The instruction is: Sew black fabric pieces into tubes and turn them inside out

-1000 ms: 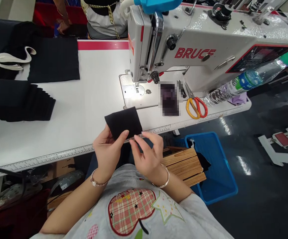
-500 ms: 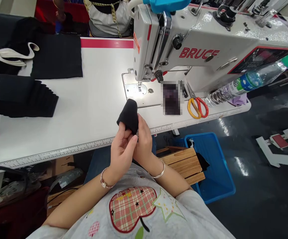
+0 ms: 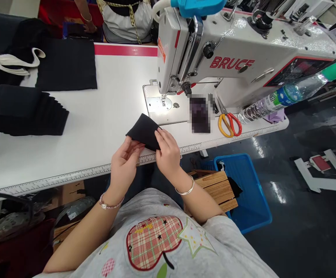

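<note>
Black cloth (image 3: 143,132), folded into a wedge, sits between our two hands at the centre of the frame. We see the fingers (image 3: 160,135) of the right hand (image 3: 168,152) closed over its right end, pressing on top, with the thumb hidden, so this looks like a firm hold. The left hand (image 3: 124,166) lies palm up at the other end, its fingers (image 3: 134,146) curled toward the lower edge. We cannot tell whether they pinch the cloth or only support it.

The cloth's long axis runs nearly across the frame, falling slightly to the right, with a pointed corner toward the left hand. Its upper corner points toward the needle plate (image 3: 156,104) of the sewing machine (image 3: 228,65), and the right hand is the nearer one to that plate. We cannot tell whether the cloth touches the white table (image 3: 92,154), though it lies over it, just inside the ruled tape (image 3: 69,175) along the near edge.

Farther right lie the scissors (image 3: 227,120) and a water bottle (image 3: 283,96). A blue basket (image 3: 231,156) sits below the table at lower right. Stacks of black cloth (image 3: 66,65) fill the upper left, and another person's hand (image 3: 89,27) shows beyond the table.
</note>
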Demonstrator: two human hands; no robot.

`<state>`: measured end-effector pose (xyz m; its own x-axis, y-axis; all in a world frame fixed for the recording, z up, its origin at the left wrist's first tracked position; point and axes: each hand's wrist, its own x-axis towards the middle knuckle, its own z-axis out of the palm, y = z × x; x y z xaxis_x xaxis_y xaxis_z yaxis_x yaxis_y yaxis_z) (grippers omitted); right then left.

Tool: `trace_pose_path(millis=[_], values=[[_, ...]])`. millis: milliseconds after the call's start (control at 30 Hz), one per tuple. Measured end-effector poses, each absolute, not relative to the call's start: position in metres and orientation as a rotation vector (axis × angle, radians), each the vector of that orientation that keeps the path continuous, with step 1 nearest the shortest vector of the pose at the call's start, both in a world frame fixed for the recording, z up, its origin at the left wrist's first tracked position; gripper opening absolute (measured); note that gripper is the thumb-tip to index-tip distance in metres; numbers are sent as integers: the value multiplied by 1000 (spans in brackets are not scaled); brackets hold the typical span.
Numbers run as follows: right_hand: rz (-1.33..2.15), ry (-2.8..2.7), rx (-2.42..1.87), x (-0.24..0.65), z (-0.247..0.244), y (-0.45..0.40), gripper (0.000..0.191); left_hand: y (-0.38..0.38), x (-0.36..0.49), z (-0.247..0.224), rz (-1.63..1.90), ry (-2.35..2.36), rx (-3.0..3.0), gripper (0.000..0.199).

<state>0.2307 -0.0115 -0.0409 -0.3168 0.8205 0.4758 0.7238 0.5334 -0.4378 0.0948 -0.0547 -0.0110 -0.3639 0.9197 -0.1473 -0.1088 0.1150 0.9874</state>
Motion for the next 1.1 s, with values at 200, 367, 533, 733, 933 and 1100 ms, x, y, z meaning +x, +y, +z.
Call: trace_pose_path(millis=[200,367,533,733,933,1100], values=[[168,-2189,-1260,227,-38,-10,55,-45,81,-12,1295,1886,1358,16],[187,-2228,-1291,226,-39,-11,54,-28,83,-13,1342,2089,1594,8],[163,-2221,-1295,228,-45,-11,56,-15,83,-24,1468,2143,1636,7],[178,-2187,-1253,229,-49,-10,57,-13,83,-28,1526,2120,1598,6],[142,-2184,-1202,230,-50,-7,52,-15,79,-33,1426,2170,1673,9],[164,-2221,-1186,231,-49,-4,50,-19,78,-40,1137,2055,2194,33]])
